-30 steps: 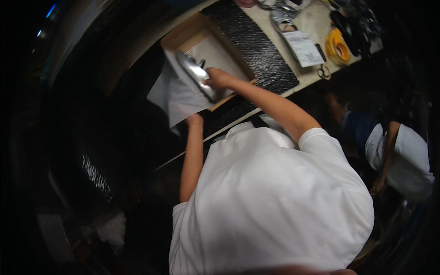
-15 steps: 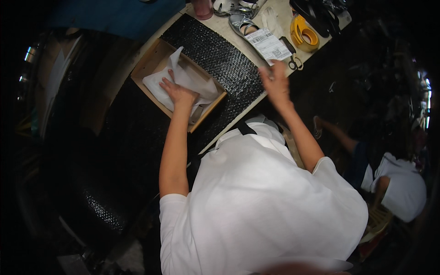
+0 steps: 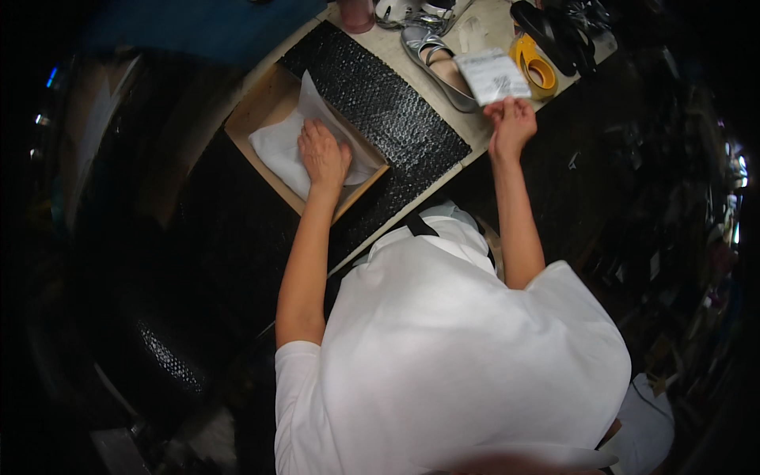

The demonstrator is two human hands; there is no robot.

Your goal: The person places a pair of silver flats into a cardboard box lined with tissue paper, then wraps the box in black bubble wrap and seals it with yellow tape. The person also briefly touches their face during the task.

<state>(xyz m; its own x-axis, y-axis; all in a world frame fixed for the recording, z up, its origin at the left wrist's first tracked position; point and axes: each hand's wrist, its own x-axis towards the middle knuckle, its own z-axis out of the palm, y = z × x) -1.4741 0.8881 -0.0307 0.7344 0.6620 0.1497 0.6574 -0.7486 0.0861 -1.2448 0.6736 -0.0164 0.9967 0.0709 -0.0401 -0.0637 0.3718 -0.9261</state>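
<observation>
My left hand [image 3: 323,156] lies flat on white tissue paper [image 3: 277,150] inside an open cardboard box [image 3: 243,119]; its fingers are stretched out and grip nothing. What the paper covers is hidden. Between the thumb and fingers of my right hand [image 3: 512,127], a white printed shipping label [image 3: 491,74] is pinched by its near edge, lifted over the table's right part. Just left of the label, a silver strapped shoe [image 3: 434,63] rests on the table, its side partly behind the label. Black bubble wrap [image 3: 388,99] spreads under and beside the box.
A yellow tape dispenser [image 3: 538,70] stands right of the label, with black sandals [image 3: 554,36] behind it. A pinkish cup [image 3: 356,16] and another pair of shoes [image 3: 412,12] are at the table's far edge. At lower right, part of another person's white clothing [image 3: 645,423] shows.
My right hand has moved right and taken hold of the label, raising it off the shoe. My left hand has shifted slightly on the tissue paper, flattening it. The other person has moved lower.
</observation>
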